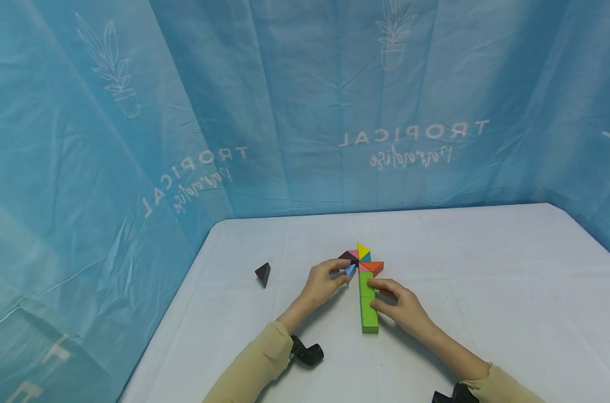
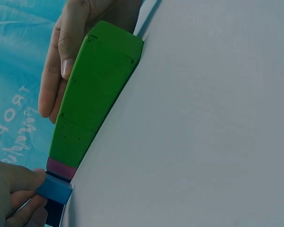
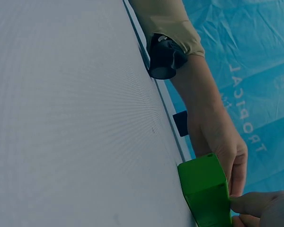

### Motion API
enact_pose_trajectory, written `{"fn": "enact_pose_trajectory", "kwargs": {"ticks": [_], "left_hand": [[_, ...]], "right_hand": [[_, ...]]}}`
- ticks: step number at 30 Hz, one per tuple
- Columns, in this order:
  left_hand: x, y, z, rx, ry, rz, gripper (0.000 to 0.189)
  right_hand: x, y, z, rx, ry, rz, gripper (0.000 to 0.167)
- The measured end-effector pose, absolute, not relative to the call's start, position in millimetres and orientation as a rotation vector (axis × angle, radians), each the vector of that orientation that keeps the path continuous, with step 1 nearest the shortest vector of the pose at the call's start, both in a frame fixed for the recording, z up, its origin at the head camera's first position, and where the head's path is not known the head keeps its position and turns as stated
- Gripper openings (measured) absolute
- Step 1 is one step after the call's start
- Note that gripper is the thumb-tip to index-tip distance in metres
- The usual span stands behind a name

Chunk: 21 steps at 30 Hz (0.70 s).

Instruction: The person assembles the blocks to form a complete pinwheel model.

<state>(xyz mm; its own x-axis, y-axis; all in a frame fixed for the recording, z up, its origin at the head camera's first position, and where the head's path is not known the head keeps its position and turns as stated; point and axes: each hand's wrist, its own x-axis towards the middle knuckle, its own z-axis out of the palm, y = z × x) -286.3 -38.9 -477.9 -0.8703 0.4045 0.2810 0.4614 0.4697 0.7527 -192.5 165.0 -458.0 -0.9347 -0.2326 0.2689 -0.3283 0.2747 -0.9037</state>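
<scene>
My left hand (image 1: 321, 285) pinches a light blue triangular block (image 1: 351, 271) between thumb and fingers. That blue block (image 2: 57, 188) sits by the pink end of the green row in the left wrist view. Around one centre point lie a yellow block (image 1: 362, 250), an orange-red block (image 1: 374, 268), a black block (image 1: 347, 256) and other coloured triangles, like a pinwheel. Two green blocks (image 1: 369, 313) run from it toward me, end to end. With extended fingers, my right hand (image 1: 404, 308) touches their right side; the thumb meets the green block (image 3: 203, 182) in the right wrist view.
A loose black triangular block (image 1: 263, 274) lies on the white tabletop (image 1: 461, 268), left of the left hand. Blue printed curtains (image 1: 305, 112) stand along the back and sides. Each wrist carries a black camera mount (image 1: 308, 354).
</scene>
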Motion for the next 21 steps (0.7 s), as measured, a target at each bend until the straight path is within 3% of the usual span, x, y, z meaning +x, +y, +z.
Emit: {"fn": "enact_pose_trajectory", "kwargs": {"ticks": [21], "left_hand": [[-290.9, -28.6, -483.4, -0.760, -2.547, -1.315, 0.033]], "right_hand": [[-192.7, 164.8, -458.6, 0.527, -2.442, 1.783, 0.043]]}}
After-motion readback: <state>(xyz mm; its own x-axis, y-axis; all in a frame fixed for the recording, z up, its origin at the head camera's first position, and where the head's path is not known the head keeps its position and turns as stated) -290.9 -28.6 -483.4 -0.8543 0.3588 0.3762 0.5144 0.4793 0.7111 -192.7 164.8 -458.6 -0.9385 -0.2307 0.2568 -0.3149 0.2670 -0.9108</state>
